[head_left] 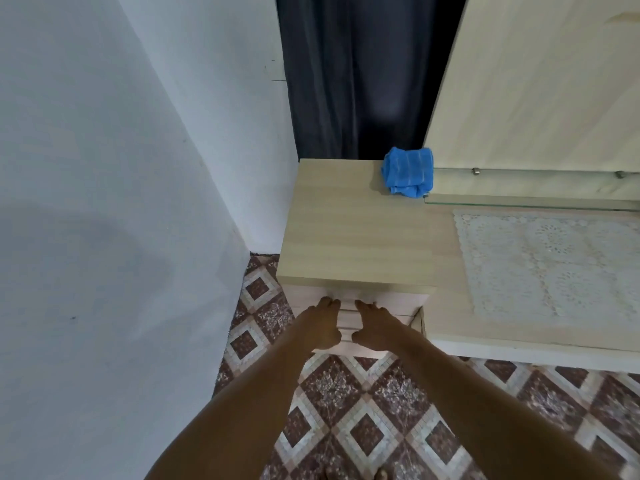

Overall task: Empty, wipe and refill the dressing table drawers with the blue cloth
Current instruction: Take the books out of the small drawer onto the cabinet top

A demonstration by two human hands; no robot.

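Left hand [323,327] and right hand [372,329] press flat, fingers extended and gripping nothing, on the drawer fronts [349,317]; blue cloth [408,172] sits bunched at the surface's far right corner; advise even, square pressure.

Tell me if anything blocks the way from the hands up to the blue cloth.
Nothing visible does. Both hands, left and right, rest on the drawer fronts; the bare wooden top lies between them and the crumpled blue cloth.

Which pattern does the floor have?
The floor has brown diamond tiles framed by pale mosaic bands, shown in the head view.
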